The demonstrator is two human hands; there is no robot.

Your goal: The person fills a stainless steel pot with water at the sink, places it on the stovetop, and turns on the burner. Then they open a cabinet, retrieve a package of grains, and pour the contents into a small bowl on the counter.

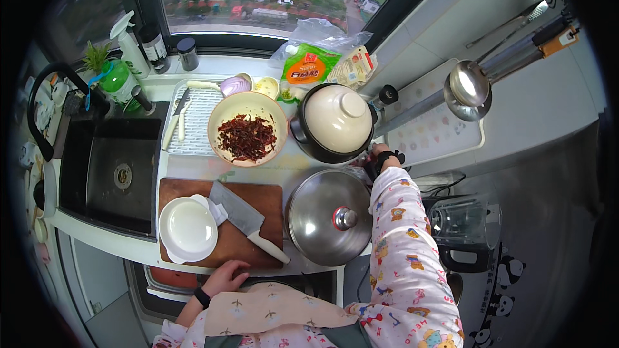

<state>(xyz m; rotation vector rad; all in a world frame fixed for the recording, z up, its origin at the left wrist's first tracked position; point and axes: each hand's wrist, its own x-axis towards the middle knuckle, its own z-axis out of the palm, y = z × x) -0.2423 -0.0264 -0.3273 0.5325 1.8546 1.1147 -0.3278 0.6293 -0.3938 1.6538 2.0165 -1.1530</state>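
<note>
My left hand [225, 276] rests at the front edge of the counter, its fingers apart with nothing in them. Just beyond it lies a wooden cutting board [242, 258] with a white two-handled bowl [187, 229] and a cleaver [239, 210] on it. The cleaver's pale handle points towards me. My right arm stretches past a lidded steel pan [329, 217], and my right hand [380, 151] is behind it, beside a black clay pot [309, 142] with a cream lid [338, 118]. Clear plastic packaging [357, 166] lies by that hand; its fingers are mostly hidden.
A cream bowl [217, 150] of cut dried red chilies [247, 137] stands on the counter near a white draining tray [193, 101] with a knife [176, 121]. A black sink [106, 154] is at left. A sugar bag [309, 70] lies by the window; a blender jug [466, 222] stands at right.
</note>
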